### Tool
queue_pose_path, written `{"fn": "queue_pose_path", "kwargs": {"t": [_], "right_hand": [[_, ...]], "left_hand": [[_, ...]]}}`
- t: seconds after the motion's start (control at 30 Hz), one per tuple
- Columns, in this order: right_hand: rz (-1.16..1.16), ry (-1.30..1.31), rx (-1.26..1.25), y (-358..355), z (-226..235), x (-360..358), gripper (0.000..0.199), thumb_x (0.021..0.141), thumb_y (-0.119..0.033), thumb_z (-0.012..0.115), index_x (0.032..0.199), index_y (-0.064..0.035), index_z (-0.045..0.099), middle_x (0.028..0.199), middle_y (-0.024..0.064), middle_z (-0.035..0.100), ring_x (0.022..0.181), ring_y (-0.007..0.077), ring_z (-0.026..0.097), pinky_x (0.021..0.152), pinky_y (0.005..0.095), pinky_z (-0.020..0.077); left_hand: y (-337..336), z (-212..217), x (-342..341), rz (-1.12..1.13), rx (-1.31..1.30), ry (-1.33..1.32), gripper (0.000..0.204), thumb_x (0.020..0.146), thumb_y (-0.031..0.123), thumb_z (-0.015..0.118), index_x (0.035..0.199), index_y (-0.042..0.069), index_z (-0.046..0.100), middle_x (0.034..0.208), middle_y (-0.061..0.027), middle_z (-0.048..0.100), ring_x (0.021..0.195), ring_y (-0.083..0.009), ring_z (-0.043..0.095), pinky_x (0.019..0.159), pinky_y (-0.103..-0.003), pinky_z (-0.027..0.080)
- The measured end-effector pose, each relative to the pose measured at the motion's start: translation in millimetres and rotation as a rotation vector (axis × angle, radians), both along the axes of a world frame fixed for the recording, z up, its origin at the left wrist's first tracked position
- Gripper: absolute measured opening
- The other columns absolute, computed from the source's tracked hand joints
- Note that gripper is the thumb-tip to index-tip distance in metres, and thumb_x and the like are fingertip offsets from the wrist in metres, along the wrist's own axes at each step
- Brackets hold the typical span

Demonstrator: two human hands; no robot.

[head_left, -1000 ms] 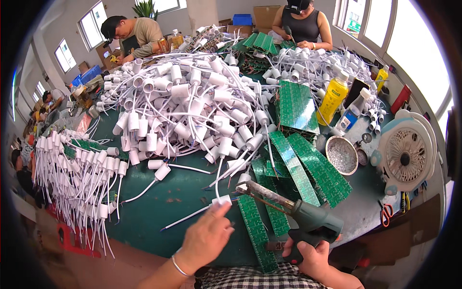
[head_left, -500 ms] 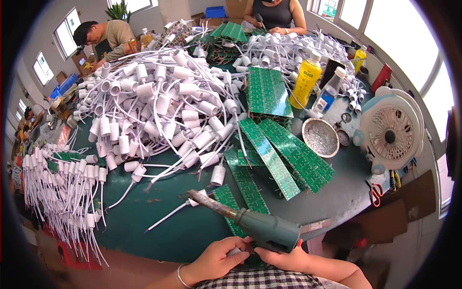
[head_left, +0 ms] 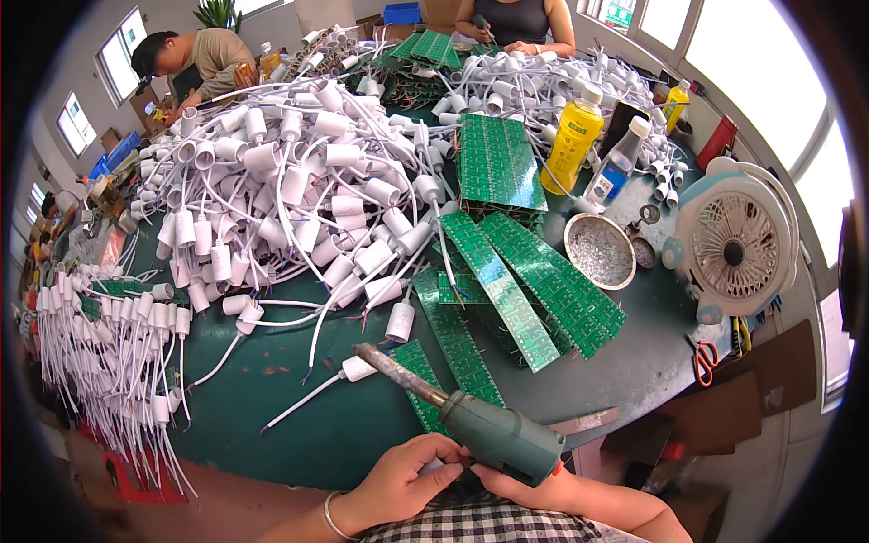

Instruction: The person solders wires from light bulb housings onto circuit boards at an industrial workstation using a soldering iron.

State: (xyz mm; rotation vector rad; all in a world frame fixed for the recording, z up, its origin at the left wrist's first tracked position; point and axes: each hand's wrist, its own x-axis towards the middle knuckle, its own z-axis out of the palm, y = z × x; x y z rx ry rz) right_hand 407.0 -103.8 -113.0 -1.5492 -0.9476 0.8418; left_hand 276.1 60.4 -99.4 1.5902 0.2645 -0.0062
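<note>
A soldering iron (head_left: 507, 439) with a green body and a long, scorched metal tip lies across the view just above my hands. My right hand (head_left: 543, 493) is closed below its body, partly covered by it. Whether that hand grips the iron cannot be made out. My left hand (head_left: 407, 475) is closed, thumb and fingers pinched together close to the right fingertips; what they pinch is hidden. Beyond the iron's tip lies a white lamp holder (head_left: 358, 368) with its cable on the green table (head_left: 299, 434). Green circuit board strips (head_left: 457, 348) lie beside it.
A large heap of white lamp holders (head_left: 299, 181) covers the table's middle; more hang over its left edge. Right of the boards stand a metal bowl (head_left: 625, 271), a yellow bottle (head_left: 572, 145), a fan (head_left: 738, 244) and scissors (head_left: 704, 362). Other people sit across the table.
The view has shifted slightly. Both hands stay close together below the soldering iron. A pale piece seen earlier between my left fingers no longer shows.
</note>
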Motion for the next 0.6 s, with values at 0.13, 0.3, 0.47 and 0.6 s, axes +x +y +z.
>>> {"fn": "queue_pose_path", "kwargs": {"t": [0.13, 0.3, 0.47, 0.6], "right_hand": [[0.002, 0.109, -0.03, 0, 2, -1, 0.068, 0.077, -0.008, 0.075, 0.133, 0.0034, 0.038, 0.103, 0.0086, 0.065, 0.091, 0.0131, 0.064, 0.082, 0.0288, 0.0514], [-0.007, 0.084, -0.051, 5, 13, 1, 0.062, 0.077, -0.009, 0.074, 0.129, 0.0029, 0.043, 0.102, 0.0095, 0.066, 0.092, 0.015, 0.064, 0.082, 0.0298, 0.0512], [-0.036, -0.033, -0.027, 8, 8, 0, 0.055, 0.075, -0.008, 0.074, 0.124, 0.0008, 0.05, 0.1, 0.01, 0.066, 0.097, 0.0184, 0.064, 0.085, 0.0306, 0.0498], [-0.061, -0.082, -0.045, 7, 7, -1, 0.05, 0.074, -0.006, 0.073, 0.119, 0.0005, 0.052, 0.096, 0.01, 0.067, 0.096, 0.0188, 0.063, 0.085, 0.0303, 0.0494]], "left_hand": [[0, -2, -1, 0.045, -0.282, -0.017, 0.012, 0.093, 0.01, 0.058, 0.1, 0.001, 0.059, 0.098, -0.0061, 0.06, 0.074, -0.009, 0.056, 0.066, -0.023, 0.044], [5, -2, 1, -0.031, -0.157, -0.048, 0.013, 0.093, 0.009, 0.057, 0.103, 0.001, 0.059, 0.099, -0.0055, 0.061, 0.08, -0.0114, 0.057, 0.07, -0.025, 0.045], [4, -5, 2, -0.065, -0.042, -0.108, 0.016, 0.091, 0.009, 0.06, 0.105, 0.002, 0.059, 0.098, -0.0075, 0.062, 0.086, -0.0183, 0.06, 0.074, -0.03, 0.047], [2, 7, 6, -0.044, 0.175, -0.032, 0.019, 0.085, 0.012, 0.065, 0.102, 0.004, 0.06, 0.095, -0.0094, 0.062, 0.08, -0.0234, 0.063, 0.067, -0.032, 0.05]]}}
